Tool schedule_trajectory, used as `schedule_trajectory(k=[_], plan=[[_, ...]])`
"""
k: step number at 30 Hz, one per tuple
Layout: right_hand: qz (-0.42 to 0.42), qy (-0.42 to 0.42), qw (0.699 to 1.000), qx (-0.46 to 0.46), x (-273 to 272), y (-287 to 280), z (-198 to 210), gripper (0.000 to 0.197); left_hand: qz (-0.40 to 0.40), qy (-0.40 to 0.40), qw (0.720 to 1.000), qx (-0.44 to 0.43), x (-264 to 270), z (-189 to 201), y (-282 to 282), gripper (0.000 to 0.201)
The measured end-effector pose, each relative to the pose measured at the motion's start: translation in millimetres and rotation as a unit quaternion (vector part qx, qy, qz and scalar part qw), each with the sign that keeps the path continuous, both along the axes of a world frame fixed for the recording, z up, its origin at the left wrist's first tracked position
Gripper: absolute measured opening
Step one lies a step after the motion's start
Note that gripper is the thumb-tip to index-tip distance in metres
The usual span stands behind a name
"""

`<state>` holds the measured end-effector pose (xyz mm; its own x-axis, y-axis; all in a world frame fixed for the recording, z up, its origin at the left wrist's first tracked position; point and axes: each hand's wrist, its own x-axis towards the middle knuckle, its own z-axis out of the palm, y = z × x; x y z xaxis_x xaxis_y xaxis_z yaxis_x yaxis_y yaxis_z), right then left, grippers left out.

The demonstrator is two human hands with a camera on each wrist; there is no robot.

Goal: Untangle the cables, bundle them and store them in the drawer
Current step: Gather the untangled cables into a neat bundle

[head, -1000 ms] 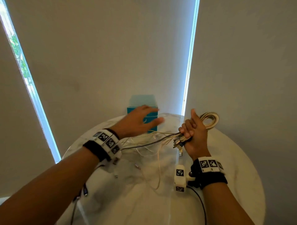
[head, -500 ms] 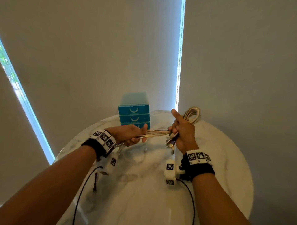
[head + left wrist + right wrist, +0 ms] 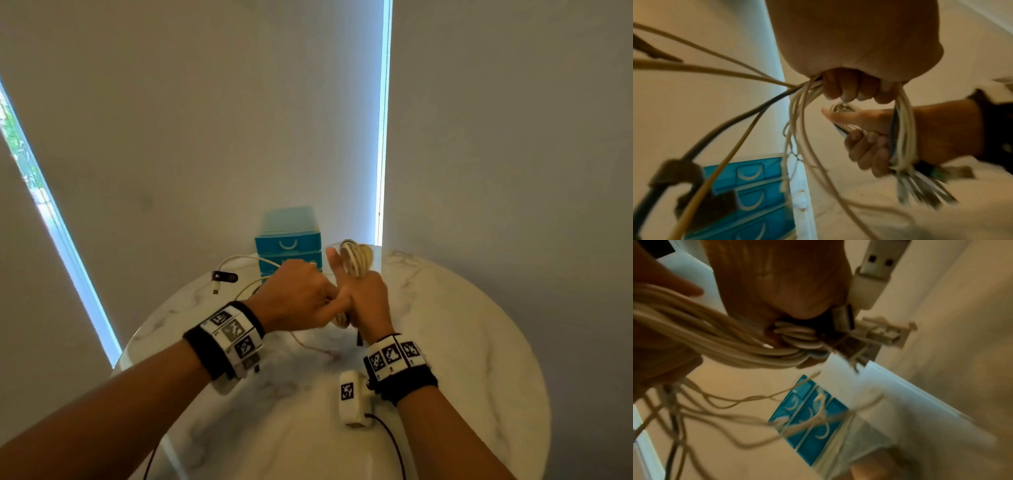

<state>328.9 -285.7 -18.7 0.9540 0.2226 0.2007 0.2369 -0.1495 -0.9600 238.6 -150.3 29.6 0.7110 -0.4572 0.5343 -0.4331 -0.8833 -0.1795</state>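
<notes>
My right hand point(image 3: 366, 298) grips a looped bundle of cream cables point(image 3: 356, 258), thumb up, with several USB plugs point(image 3: 875, 277) sticking out below the fist. My left hand point(image 3: 298, 294) is pressed against it, its fingers point(image 3: 849, 87) curled round the loose strands point(image 3: 797, 113) that lead into the bundle. A free cable end point(image 3: 222, 277) with a black strap and a plug swings in the air to the left. The blue drawer unit point(image 3: 288, 245) stands at the table's far edge, behind the hands, its drawers closed.
The round white marble table point(image 3: 462, 342) lies under both hands. A thin cream strand point(image 3: 308, 344) trails on it below the left hand. Grey blinds with bright gaps stand close behind the drawer unit. Black camera leads hang from both wrists.
My left hand has come right to meet the right hand and closed on the strands. The loose cables have been drawn off the table, one end now swinging at the left.
</notes>
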Motion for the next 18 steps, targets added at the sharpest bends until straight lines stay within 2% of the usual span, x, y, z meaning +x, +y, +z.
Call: schedule_trajectory(k=[2,4,6,8,9,13,16,18], plan=[[0.138,-0.007,0.990,0.000,-13,14,-1,0.043,0.009,-0.038,0.996,-0.083,2,7,0,0.064],[0.241,0.074,0.961,0.110,-23,28,-1,0.039,0.026,-0.045,0.988,-0.148,5,7,6,0.067],[0.268,0.209,0.928,0.155,-38,31,5,0.054,0.054,-0.019,0.980,-0.189,7,3,10,0.070],[0.261,0.319,0.901,0.138,-48,30,8,0.080,0.091,0.018,0.975,-0.202,11,-1,16,0.074],[0.265,0.348,0.892,0.116,-48,28,7,0.090,0.107,0.036,0.972,-0.207,12,-2,20,0.076],[0.312,0.386,0.863,0.098,-43,33,2,0.101,0.143,0.133,0.957,-0.214,20,1,38,0.076],[0.369,0.419,0.825,0.093,-46,38,-5,0.106,0.180,0.281,0.921,-0.202,20,18,45,0.072],[0.393,0.438,0.802,0.100,-49,42,-8,0.107,0.209,0.352,0.891,-0.199,21,28,52,0.074]])
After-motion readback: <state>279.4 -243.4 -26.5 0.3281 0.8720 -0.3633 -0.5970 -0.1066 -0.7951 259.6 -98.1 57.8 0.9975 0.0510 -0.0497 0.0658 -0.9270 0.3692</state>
